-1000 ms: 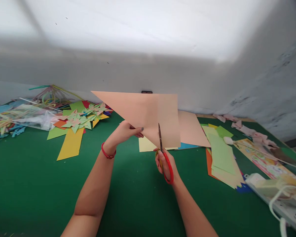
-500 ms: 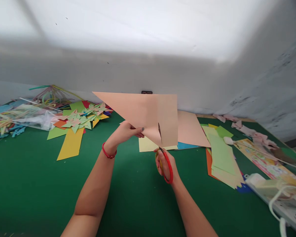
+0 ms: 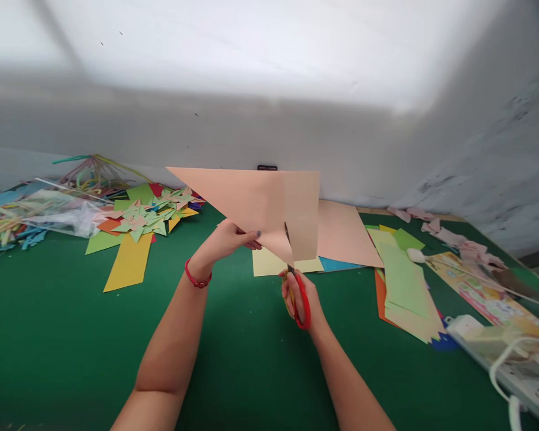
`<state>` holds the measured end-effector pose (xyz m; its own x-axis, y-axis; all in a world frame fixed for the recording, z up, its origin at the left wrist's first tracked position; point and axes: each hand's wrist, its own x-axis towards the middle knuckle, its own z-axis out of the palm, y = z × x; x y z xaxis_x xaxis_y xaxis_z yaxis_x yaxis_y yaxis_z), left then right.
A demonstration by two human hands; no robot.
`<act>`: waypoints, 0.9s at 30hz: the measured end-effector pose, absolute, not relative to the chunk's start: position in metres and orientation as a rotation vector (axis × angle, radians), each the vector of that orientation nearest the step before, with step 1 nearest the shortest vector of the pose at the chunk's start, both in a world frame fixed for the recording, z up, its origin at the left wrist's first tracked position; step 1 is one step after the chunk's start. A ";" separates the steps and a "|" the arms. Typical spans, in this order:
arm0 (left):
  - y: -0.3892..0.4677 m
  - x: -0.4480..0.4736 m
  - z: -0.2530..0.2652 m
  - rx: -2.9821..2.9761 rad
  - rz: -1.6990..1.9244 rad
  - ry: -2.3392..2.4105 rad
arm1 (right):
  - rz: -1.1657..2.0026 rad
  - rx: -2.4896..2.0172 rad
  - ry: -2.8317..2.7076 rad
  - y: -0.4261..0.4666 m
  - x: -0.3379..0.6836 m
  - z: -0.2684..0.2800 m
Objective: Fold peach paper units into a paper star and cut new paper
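A peach sheet of paper [image 3: 247, 194], folded to a point on its left side, is held up above the green table. My left hand [image 3: 233, 239] pinches its lower edge between thumb and fingers. In my right hand [image 3: 303, 296] are scissors [image 3: 304, 308] with red and yellow handles, gripped by the loops. Their dark blades point upward and stand in the paper, along the line between the folded part and the single-layer strip on the right. Behind, a pale yellow sheet [image 3: 269, 264] and another peach sheet [image 3: 345, 233] lie on the table.
Cut paper stars [image 3: 139, 218] and coloured offcuts pile up at the left, beside a plastic bag [image 3: 72, 215] and paper strips [image 3: 4, 221]. Light green sheets [image 3: 404, 275] lie to the right. A power strip [image 3: 512, 365] with white cables occupies the right front corner.
The scissor handles have drawn closer together, and the blades have closed further on the paper. The strip right of the cut has shifted slightly left and up at its lower edge.
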<state>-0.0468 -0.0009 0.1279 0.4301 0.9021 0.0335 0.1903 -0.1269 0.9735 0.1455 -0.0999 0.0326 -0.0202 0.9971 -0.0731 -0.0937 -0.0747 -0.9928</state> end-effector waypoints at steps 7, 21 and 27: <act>-0.001 -0.048 0.132 1.596 0.791 0.953 | 1.369 -1.079 -1.157 -0.095 0.145 0.028; -0.011 -0.044 0.138 1.589 0.679 0.906 | 1.271 -1.156 -1.219 -0.099 0.147 0.032; -0.010 -0.046 0.138 1.582 0.633 0.929 | 1.179 -1.212 -1.264 -0.102 0.149 0.035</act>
<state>-0.0458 -0.0101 0.1375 0.5430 0.8355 -0.0841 0.2267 -0.0494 0.9727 0.1485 -0.1023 0.0350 -0.0148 0.9995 0.0282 0.0413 0.0288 -0.9987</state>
